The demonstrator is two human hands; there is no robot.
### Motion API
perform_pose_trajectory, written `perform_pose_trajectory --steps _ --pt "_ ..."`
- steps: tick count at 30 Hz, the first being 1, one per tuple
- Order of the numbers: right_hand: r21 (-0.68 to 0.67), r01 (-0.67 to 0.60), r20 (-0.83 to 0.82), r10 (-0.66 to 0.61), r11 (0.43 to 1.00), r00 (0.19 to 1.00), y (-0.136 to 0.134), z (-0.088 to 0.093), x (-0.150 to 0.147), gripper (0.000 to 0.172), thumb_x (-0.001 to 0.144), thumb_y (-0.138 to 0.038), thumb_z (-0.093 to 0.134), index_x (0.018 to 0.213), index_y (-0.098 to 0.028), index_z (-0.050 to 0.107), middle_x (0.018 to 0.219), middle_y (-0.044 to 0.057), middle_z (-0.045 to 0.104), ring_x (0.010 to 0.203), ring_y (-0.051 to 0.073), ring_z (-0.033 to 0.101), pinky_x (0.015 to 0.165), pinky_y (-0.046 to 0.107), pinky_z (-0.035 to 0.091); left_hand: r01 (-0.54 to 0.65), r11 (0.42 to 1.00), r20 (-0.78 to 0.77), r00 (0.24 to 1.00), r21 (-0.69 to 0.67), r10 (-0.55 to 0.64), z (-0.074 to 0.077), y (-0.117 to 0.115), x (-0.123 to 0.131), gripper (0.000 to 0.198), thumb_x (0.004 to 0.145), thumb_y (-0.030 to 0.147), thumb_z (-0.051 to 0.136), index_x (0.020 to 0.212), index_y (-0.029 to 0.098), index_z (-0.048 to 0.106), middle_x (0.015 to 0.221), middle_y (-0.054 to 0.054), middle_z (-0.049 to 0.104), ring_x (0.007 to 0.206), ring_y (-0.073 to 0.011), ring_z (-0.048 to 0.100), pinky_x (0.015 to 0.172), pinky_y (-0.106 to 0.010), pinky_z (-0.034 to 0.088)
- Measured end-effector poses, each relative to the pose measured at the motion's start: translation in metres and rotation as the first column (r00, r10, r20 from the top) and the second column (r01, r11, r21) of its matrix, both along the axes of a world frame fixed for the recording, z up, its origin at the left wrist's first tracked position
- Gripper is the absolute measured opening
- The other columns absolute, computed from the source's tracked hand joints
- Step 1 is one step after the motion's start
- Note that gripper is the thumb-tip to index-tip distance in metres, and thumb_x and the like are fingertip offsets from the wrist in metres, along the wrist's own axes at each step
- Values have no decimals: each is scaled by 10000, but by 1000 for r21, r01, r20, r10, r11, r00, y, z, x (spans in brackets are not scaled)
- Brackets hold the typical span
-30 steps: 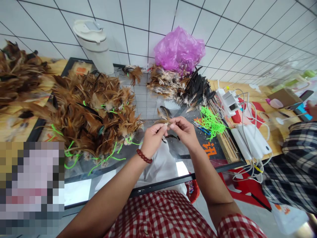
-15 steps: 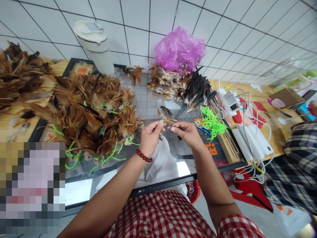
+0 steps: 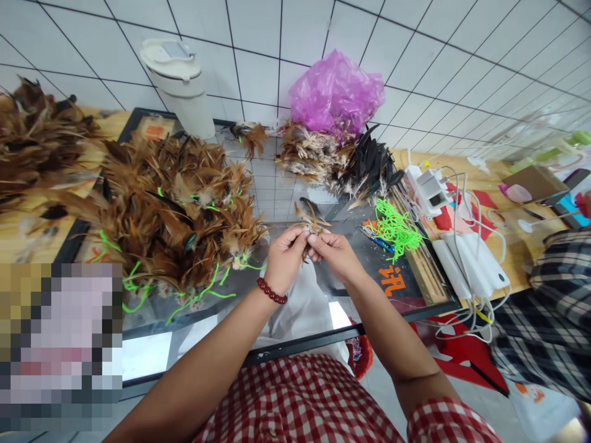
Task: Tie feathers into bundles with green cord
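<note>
Over the glass tabletop, my left hand (image 3: 285, 253) is closed in a pinch on a small bunch of brown and dark feathers (image 3: 310, 213). Thumb and fingers of my right hand (image 3: 336, 253) are pinched at the base of the same bunch, touching my left fingertips. The feather tips fan out beyond the fingers, and a little hangs below them. To the left lies a large pile of brown feather bundles (image 3: 184, 178), several tied with green string. On the right is a tangle of bright green strings (image 3: 398, 229), with a blue-handled tool (image 3: 379, 241) beside it.
At the back stand a white lidded cup (image 3: 180, 92) and a pink plastic bag (image 3: 336, 92) above loose brown and black feathers (image 3: 364, 163). More feathers (image 3: 41, 141) lie far left. White power adapters with cables (image 3: 427, 187) sit right, near a person in plaid (image 3: 549, 307).
My right hand has moved left and in, so its fingertips now meet my left hand at the feather bunch. My left hand has shifted slightly right.
</note>
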State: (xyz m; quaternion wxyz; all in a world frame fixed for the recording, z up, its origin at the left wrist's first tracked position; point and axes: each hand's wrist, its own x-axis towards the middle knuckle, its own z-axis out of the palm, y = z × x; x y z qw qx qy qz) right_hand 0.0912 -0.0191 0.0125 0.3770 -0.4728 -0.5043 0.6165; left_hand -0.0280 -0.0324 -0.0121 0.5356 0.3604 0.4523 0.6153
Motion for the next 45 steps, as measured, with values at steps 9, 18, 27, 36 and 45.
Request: perform_pose_trajectory --steps 9,18,27,36,45 --pt "108 -70 3 70 992 998 -2 5 1 435 756 -513 675 550 -160 526 514 -49 448 522 69 383 535 237 305 48 999 89 995 11 -48 8 0 0 214 776 381 662 755 169 685 759 -19 663 745 -132 592 739 -248 476" --pt "307 180 9 -192 935 981 1 5 9 256 741 -420 721 867 -200 683 782 10 672 708 126 588 712 283 480 114 993 -181 977 17 -109 11 0 -4 272 851 337 559 641 169 602 608 10 558 614 -109 493 642 -231 398" --pt "472 143 70 -198 870 978 2 8 13 157 798 -366 681 727 -227 706 756 11 627 737 139 590 743 303 487 307 952 -154 940 -16 -306 16 -4 -3 342 855 384 556 595 162 559 575 8 513 567 -101 438 590 -240 350" --pt "367 66 38 -86 928 996 5 5 16 196 810 -392 665 931 -257 739 906 23 657 892 150 602 862 321 477 337 939 78 940 -69 -332 15 -3 -2 268 798 392 629 673 155 626 558 1 521 569 -111 470 592 -247 391" --pt "423 92 74 -136 901 988 3 11 15 239 804 -432 663 695 -220 688 759 31 575 750 160 562 710 324 497 338 936 146 935 -101 -323 21 -8 3 347 759 484 663 673 149 628 642 -16 589 622 -114 518 608 -238 418"
